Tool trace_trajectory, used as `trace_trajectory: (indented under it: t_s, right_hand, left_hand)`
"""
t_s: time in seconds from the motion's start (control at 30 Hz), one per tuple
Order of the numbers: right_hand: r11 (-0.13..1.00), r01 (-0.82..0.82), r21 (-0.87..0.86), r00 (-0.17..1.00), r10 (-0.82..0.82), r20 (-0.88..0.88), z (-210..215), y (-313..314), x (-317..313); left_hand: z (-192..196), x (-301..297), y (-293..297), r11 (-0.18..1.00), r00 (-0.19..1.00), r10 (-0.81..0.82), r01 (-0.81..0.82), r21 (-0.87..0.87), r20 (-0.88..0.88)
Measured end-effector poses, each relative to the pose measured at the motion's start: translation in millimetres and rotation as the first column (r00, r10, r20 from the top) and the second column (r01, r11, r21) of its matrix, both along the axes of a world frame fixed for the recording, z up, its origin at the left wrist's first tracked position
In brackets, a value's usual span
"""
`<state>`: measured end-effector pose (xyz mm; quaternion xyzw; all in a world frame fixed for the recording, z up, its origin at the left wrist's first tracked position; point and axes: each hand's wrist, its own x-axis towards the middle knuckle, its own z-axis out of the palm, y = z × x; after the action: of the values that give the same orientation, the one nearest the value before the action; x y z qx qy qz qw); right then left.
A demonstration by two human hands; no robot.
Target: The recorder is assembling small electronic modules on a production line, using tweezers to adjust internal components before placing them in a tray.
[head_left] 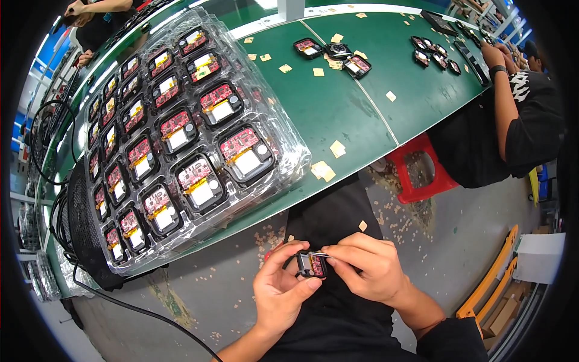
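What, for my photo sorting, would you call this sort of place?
Probably an electronics assembly workshop: a clear plastic tray holds rows of opened black devices with red circuit boards, and a co-worker is at the long green table.

right sleeve (452,342): black, ends above wrist | legwear (338,211): black | hands (375,269): bare

No text, label or number is showing legibly. White print (520,86) is standing on the seated co-worker's black shirt (538,130), its strokes appearing too indistinct to read.
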<state>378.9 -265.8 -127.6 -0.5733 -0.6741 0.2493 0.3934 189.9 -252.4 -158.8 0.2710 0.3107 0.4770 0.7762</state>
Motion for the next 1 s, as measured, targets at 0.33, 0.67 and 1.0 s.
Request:
trace_trajectory:
  t_s: [0.33, 0.67, 1.0]
  right_hand:
    - [0.997, 0.076, -0.008, 0.996, -0.077, -0.052, 1.2, -2.8, -7.6]
    - [0.992, 0.114, -0.061, 0.978, -0.122, -0.171, -5.0, -4.9, -8.9]
    - [0.979, 0.189, 0.075, 0.981, -0.191, 0.024, -7.1, -4.0, -7.4]
  left_hand:
    - [9.6, 8.1, -4.1, 0.998, 0.998, 0.042, -0.043, -0.034, -0.044]
    - [7.1, 15.2, -8.7, 0.994, 0.996, 0.078, -0.08, -0.071, -0.034]
    - [3.6, 6.1, -2.5, 0.997, 0.999, 0.051, -0.052, -0.057, -0.017]
